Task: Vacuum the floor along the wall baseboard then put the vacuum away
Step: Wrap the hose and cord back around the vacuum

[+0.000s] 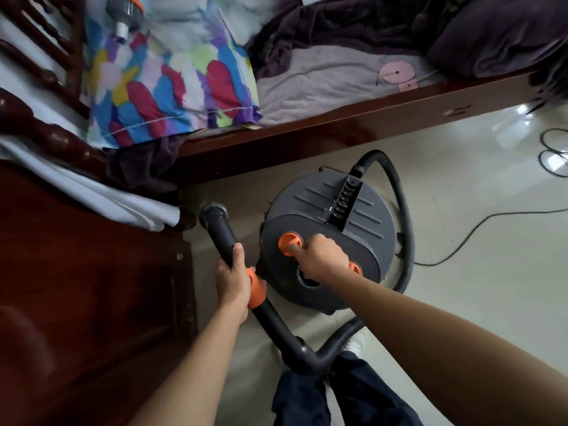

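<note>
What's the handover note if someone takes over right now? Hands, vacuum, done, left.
Left hand: grips the wand just above its orange collar, nozzle end down in the corner by the bed frame.
Right hand: fingers curled, thumb on the orange button on top of the canister.
Canister stands on the floor beside the bed; the hose loops round its right side, the power cord trails across the floor.
Done: cannot tell how much is vacuumed.
Left: put the vacuum away.
</note>
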`<action>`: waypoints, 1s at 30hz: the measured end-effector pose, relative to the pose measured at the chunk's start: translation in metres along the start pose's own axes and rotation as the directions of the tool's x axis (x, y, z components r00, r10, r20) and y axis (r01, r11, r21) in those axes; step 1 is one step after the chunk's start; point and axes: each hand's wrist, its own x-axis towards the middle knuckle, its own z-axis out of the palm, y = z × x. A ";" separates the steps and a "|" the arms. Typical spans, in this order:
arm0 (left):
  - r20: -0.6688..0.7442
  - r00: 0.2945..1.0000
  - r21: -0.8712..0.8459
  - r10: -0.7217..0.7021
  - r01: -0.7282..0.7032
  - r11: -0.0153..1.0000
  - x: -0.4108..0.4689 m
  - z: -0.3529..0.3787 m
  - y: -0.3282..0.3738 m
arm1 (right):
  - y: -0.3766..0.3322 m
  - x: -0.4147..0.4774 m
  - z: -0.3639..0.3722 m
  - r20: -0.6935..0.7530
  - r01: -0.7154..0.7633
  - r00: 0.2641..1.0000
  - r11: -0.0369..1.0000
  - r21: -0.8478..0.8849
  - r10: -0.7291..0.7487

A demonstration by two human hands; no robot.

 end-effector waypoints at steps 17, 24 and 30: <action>0.030 0.999 -0.018 -0.026 0.027 0.999 -0.003 -0.021 -0.006 | -0.027 0.020 0.007 -0.113 0.077 0.987 0.956 -0.282 -0.112; 0.070 0.995 -0.102 -0.072 0.079 0.992 -0.007 -0.016 0.021 | 0.034 -0.019 0.007 0.060 0.275 0.961 0.953 -0.127 -0.270; 0.198 0.962 -0.135 -0.189 0.218 0.967 -0.009 0.005 0.070 | 0.112 -0.068 0.003 0.253 0.185 0.943 0.973 0.136 -0.215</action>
